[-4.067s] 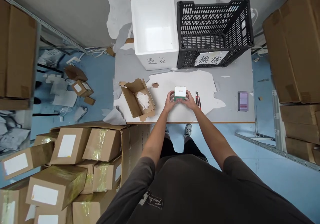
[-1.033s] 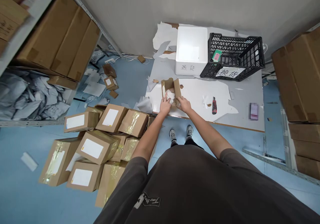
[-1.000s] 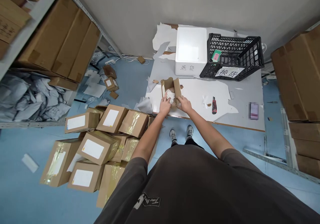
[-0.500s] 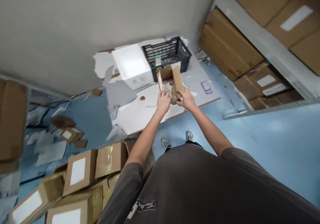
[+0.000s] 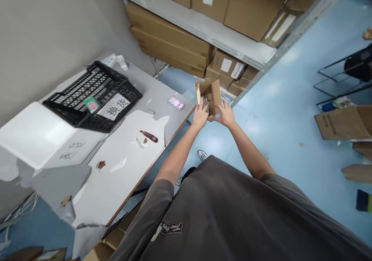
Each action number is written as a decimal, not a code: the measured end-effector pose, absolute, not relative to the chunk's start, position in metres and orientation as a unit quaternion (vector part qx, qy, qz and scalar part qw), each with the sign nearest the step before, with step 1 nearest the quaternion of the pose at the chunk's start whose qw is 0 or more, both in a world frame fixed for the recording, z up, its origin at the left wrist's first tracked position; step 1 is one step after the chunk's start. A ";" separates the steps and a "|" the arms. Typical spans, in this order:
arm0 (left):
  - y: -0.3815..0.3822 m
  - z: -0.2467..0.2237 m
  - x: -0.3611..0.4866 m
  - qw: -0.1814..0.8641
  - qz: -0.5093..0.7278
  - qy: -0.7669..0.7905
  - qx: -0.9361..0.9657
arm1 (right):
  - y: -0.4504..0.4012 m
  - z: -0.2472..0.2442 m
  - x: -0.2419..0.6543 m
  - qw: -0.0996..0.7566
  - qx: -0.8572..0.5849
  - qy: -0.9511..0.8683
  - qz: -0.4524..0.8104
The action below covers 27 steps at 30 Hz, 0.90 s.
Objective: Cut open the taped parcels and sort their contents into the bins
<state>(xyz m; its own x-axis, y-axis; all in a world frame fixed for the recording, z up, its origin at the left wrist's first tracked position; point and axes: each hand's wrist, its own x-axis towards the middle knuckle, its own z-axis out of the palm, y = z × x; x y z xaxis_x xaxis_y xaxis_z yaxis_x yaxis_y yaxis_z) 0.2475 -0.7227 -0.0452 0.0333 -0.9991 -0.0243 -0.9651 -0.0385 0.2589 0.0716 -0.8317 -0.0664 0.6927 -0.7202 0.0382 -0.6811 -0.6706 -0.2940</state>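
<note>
An opened cardboard box [image 5: 216, 94] with torn flaps is held out in front of me, over the floor just past the table's right edge. My left hand [image 5: 200, 115] grips its left side, with something clear and crumpled by the fingers inside. On the right side of the box, my right hand [image 5: 226, 114] holds the cardboard between thumb and fingers. A red and black utility knife [image 5: 148, 136] lies on the white-covered table [image 5: 128, 164]. Behind it a black crate [image 5: 116, 86] holds a green and pink card [image 5: 91, 105].
A white box [image 5: 37, 133] stands left of the crate. Metal shelving [image 5: 186, 16] with cartons rises ahead. On the right are a dark metal frame [image 5: 334, 73] and an open carton [image 5: 340, 123] on the blue floor. A blurred-out item lies near the table's right corner.
The view has turned right, so the table now lies to the left. Both hands still hold the box, which has gone from over the table to over the floor.
</note>
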 end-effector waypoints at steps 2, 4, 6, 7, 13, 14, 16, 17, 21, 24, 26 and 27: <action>-0.752 -0.053 0.228 0.091 -0.108 -0.701 0.699 | -0.852 -0.069 0.050 0.127 -0.902 0.410 -0.049; -0.769 -0.059 0.216 0.099 -0.117 -0.705 0.693 | -0.868 -0.071 0.036 0.130 -0.897 0.422 -0.026; -0.776 -0.061 0.212 0.110 -0.127 -0.696 0.698 | -0.882 -0.070 0.030 0.133 -0.899 0.417 -0.019; -0.776 -0.061 0.213 0.114 -0.130 -0.687 0.705 | -0.888 -0.069 0.031 0.133 -0.903 0.407 -0.021; -0.743 -0.055 0.256 0.117 -0.121 -0.590 0.790 | -0.908 -0.064 0.087 0.123 -0.947 0.293 -0.043; -0.730 -0.054 0.267 0.118 -0.116 -0.566 0.808 | -0.906 -0.063 0.104 0.126 -0.954 0.270 -0.042; -0.693 -0.052 0.289 0.121 -0.100 -0.512 0.844 | -0.892 -0.064 0.142 0.131 -0.966 0.218 -0.034; -0.670 -0.052 0.300 0.123 -0.091 -0.482 0.863 | -0.880 -0.064 0.162 0.132 -0.973 0.188 -0.028; -0.551 -0.045 0.325 0.134 -0.066 -0.331 0.932 | -0.805 -0.067 0.243 0.144 -0.989 0.035 -0.028; -0.447 -0.039 0.317 0.135 -0.045 -0.207 0.968 | -0.720 -0.066 0.293 0.163 -0.983 -0.082 -0.030; -0.375 -0.036 0.300 0.135 -0.026 -0.127 0.982 | -0.652 -0.064 0.317 0.169 -0.973 -0.158 -0.025; -0.338 -0.034 0.288 0.135 -0.015 -0.089 0.987 | -0.614 -0.062 0.326 0.172 -0.965 -0.196 -0.024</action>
<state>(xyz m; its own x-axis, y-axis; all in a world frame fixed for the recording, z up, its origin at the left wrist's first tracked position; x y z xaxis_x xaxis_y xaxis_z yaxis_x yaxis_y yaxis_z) 0.2876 -0.3382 -0.0344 0.9838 -0.1792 -0.0052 -0.1712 -0.9479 0.2687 0.3256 -0.6145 -0.0620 0.9220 0.3700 0.1139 0.3865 -0.8637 -0.3235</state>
